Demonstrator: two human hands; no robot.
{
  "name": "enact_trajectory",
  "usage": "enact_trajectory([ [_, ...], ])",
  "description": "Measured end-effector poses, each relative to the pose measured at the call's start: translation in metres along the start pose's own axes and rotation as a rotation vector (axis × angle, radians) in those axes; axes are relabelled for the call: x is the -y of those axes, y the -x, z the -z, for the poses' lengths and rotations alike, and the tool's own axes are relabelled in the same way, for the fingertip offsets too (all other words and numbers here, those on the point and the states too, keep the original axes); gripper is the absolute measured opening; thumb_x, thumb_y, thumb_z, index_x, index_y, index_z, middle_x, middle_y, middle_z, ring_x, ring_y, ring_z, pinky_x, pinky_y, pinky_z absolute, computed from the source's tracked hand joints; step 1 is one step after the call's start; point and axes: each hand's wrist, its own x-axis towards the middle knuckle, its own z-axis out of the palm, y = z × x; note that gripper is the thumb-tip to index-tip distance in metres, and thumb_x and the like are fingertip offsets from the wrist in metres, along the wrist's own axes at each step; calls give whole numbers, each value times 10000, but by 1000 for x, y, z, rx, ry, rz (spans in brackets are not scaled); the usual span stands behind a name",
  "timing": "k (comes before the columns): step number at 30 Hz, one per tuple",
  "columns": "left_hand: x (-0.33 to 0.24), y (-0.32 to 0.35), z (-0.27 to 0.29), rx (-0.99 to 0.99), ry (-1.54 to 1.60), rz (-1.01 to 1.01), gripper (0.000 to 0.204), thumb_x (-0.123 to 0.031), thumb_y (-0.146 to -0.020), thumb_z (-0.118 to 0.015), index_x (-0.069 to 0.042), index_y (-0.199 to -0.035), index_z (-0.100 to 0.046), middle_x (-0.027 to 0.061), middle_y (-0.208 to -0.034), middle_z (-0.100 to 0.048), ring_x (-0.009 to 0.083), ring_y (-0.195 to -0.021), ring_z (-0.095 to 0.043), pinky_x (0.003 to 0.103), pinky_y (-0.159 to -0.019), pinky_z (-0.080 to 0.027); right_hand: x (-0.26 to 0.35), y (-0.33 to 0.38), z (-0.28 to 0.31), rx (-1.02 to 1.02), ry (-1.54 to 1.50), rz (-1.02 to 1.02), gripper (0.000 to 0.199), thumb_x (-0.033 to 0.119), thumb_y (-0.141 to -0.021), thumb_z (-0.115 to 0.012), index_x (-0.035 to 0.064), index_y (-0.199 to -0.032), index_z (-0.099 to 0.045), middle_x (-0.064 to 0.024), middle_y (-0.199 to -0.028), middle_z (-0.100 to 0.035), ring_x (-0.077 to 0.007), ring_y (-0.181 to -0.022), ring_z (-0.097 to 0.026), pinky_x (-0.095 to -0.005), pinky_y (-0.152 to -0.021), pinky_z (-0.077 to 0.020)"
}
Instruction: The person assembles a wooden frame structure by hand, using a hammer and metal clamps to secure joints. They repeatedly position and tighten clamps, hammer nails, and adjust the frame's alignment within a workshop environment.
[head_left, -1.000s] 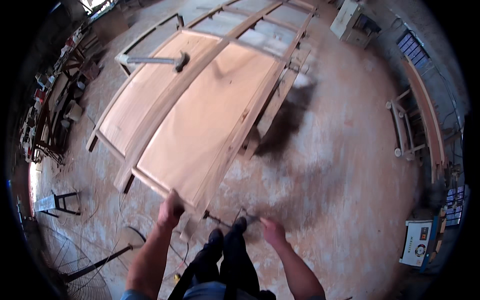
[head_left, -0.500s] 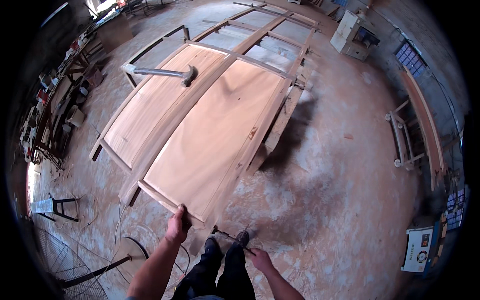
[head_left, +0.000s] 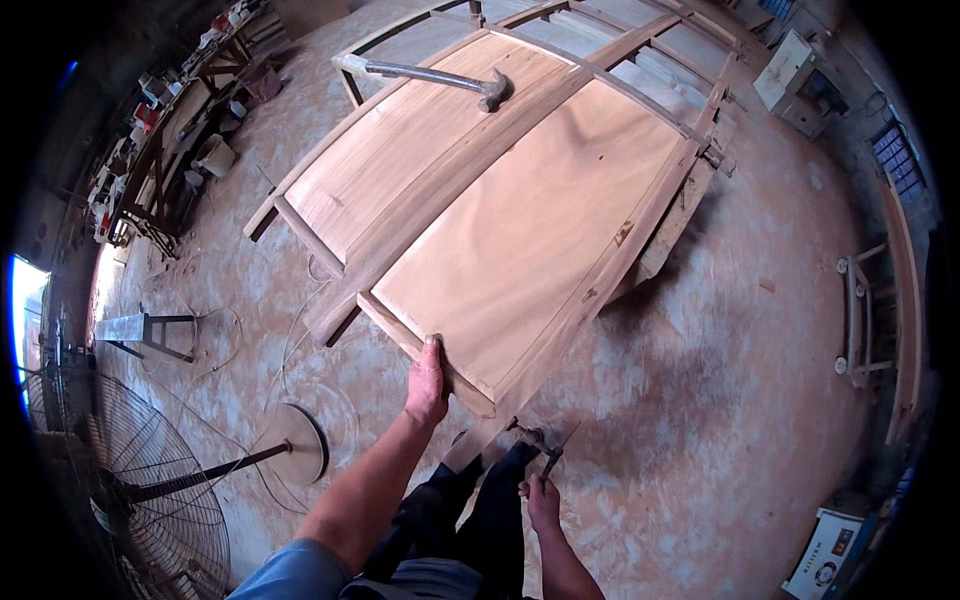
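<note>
A large wooden door frame with two pale panels lies raised off the floor, slanting away from me. My left hand is closed round its near end rail, thumb on top, beside the near panel. Just below the frame's near corner, my right hand grips the crossbar handle of a dark metal screw that looks like part of a clamp. Where the screw's far end meets the wood is hard to see. On the left panel rests a claw hammer, its head toward the middle stile.
To the left stand a pedestal fan with a round base, a small bench and a cluttered worktable. Cables cross the floor. A pale machine cabinet, a wheeled rack and a white-fronted box line the right side.
My view has swung left, so the frame sits further right in it. The left hand keeps its hold on the rail. My right hand has come closer to the frame's corner, the crossbar turned.
</note>
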Motion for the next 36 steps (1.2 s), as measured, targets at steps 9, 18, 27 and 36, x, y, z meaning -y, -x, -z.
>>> enact_trajectory([
  [9,20,-16,9,-114,-115,-166,489,-457,-910,-600,22,-1004,-637,27,-912,-602,111,-836,-513,278,-759,-441,19,31,-2,25,-19,-148,344,331,-990,-461,75,-763,-488,-22,-616,-517,-131,-532,-501,-295,-516,-420],
  [18,15,-8,5,-129,-145,-204,522,-441,-936,-574,54,-1099,-603,58,-979,-627,135,-869,-547,301,-774,-472,77,82,8,146,-188,-499,304,320,-969,-495,77,-786,-520,-29,-594,-491,-157,-480,-493,-304,-447,-403],
  [27,15,-10,7,-200,-254,-125,452,-452,-929,-560,-7,-973,-627,34,-770,-583,141,-679,-506,314,-595,-428,165,117,26,342,-297,-517,371,451,-960,-507,138,-765,-542,32,-604,-486,-88,-456,-416,-227,-406,-321],
  [36,17,-10,-12,26,15,-160,512,-359,-966,-504,57,-1265,-507,120,-1210,-591,214,-1104,-555,338,-973,-426,64,39,28,153,-296,-459,262,302,-942,-569,100,-776,-573,-31,-589,-517,-164,-432,-456,-324,-395,-382],
])
